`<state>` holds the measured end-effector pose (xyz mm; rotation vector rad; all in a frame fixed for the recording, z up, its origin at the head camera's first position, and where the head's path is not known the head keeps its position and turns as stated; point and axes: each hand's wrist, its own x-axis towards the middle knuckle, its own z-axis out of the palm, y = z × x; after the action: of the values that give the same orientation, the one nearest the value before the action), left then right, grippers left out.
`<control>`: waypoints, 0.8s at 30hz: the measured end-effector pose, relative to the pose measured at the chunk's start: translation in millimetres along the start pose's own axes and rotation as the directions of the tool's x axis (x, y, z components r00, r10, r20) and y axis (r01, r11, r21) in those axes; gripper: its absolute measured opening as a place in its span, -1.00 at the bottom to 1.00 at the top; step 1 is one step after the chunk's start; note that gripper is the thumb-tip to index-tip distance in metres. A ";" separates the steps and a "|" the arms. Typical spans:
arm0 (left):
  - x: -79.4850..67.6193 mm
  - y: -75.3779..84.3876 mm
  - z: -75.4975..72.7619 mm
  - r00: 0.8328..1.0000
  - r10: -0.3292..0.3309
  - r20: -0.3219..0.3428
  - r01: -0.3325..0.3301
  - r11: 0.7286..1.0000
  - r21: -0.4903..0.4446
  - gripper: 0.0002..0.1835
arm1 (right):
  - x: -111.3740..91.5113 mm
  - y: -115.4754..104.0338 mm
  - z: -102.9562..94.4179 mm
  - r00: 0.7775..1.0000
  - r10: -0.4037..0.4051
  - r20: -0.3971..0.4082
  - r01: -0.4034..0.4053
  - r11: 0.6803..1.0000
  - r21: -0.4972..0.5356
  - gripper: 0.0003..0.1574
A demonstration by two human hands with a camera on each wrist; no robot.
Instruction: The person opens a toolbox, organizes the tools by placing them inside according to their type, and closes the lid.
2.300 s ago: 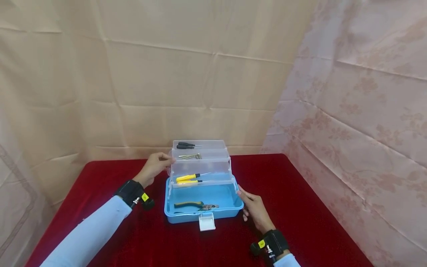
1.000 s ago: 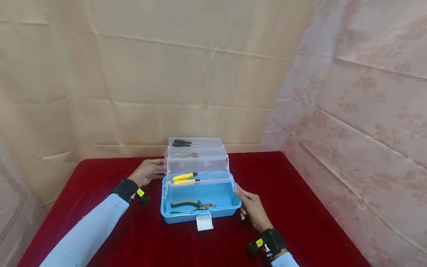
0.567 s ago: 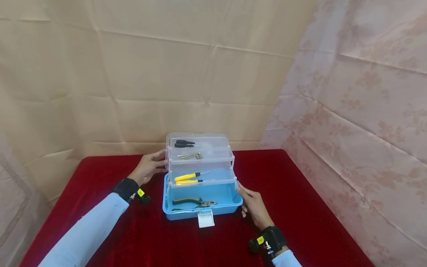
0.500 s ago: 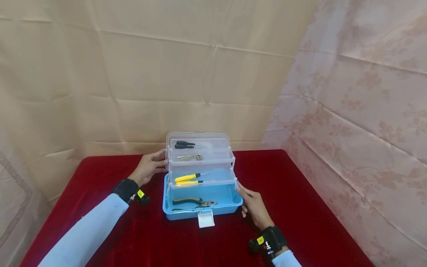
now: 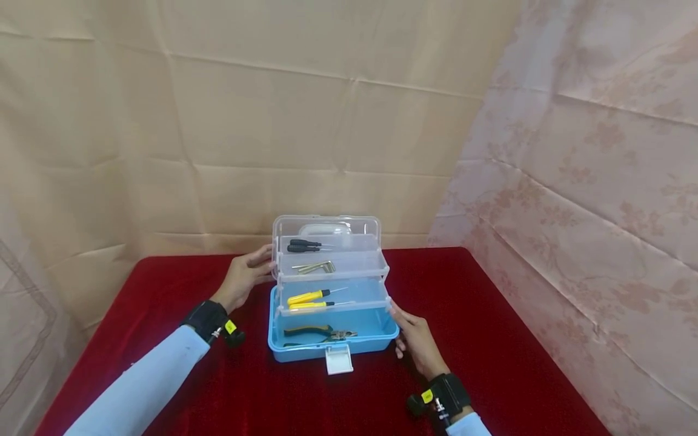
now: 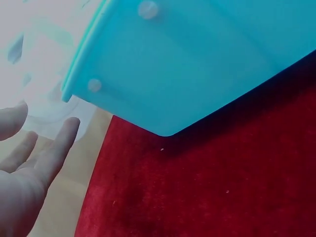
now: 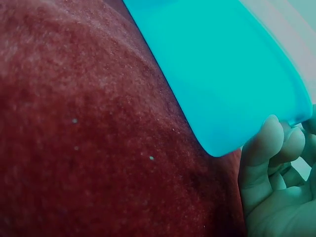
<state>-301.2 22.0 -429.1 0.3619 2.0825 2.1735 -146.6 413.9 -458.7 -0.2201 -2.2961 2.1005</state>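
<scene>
A blue toolbox (image 5: 371, 346) stands unfolded, its clear lid (image 5: 368, 225) raised behind two stepped trays. Black-handled screwdrivers (image 5: 303, 248) and hex keys (image 5: 319, 266) lie in the upper tray (image 5: 360, 260). The lower tray (image 5: 365, 293) holds yellow-handled screwdrivers (image 5: 308, 297). In the base are green-and-yellow pliers (image 5: 319, 332). My left hand (image 5: 242, 275), fingers extended and spread, touches the lid's left side; in the left wrist view the fingers (image 6: 61, 143) lie against clear plastic. My right hand (image 5: 417, 339) grips the box's right end, thumb on the blue wall in the right wrist view.
A white latch (image 5: 339, 360) hangs down at the box front. The red cloth-covered table (image 5: 480, 339) extends around the box. A beige curtain (image 5: 327, 121) hangs close behind, and a floral curtain (image 5: 589, 200) stands at the right.
My left hand shifts from the tray's left edge to the lid's side. The lid swings up into view behind the trays, which sink slightly and come forward. My right hand keeps its place.
</scene>
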 end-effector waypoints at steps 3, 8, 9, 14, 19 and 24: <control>-2.3 0.9 -0.9 1.000 0.001 0.002 -0.001 1.000 0.004 -0.40 | -0.2 1.8 1.4 1.000 -0.006 0.010 0.006 0.999 0.032 -0.36; -5.8 4.4 -3.2 1.000 0.013 0.009 -0.013 0.999 0.030 -0.39 | -0.3 2.9 3.0 1.000 0.000 0.016 -0.001 0.997 0.076 -0.43; -6.5 5.0 -3.5 1.000 0.011 0.008 -0.012 0.999 0.033 -0.39 | -0.4 2.9 3.2 1.000 -0.001 0.016 0.000 0.997 0.081 -0.44; -9.2 8.8 -2.7 1.000 -0.006 0.004 0.006 1.000 0.008 -0.39 | -1.4 2.0 3.9 1.000 -0.002 0.017 0.000 0.994 0.109 -0.48; -12.3 10.9 -2.0 1.000 -0.030 -0.001 0.030 0.999 -0.045 -0.30 | -2.5 2.6 5.4 1.000 0.005 0.002 -0.005 0.993 0.118 -0.48; -17.6 13.8 -1.1 0.998 -0.042 -0.037 0.040 0.997 -0.064 -0.26 | -3.0 3.1 6.8 1.000 0.004 0.000 -0.004 0.995 0.100 -0.49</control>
<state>-283.3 15.9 -417.1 0.2709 2.0159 2.2344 -144.1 407.1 -462.1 -0.2228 -2.1846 2.2096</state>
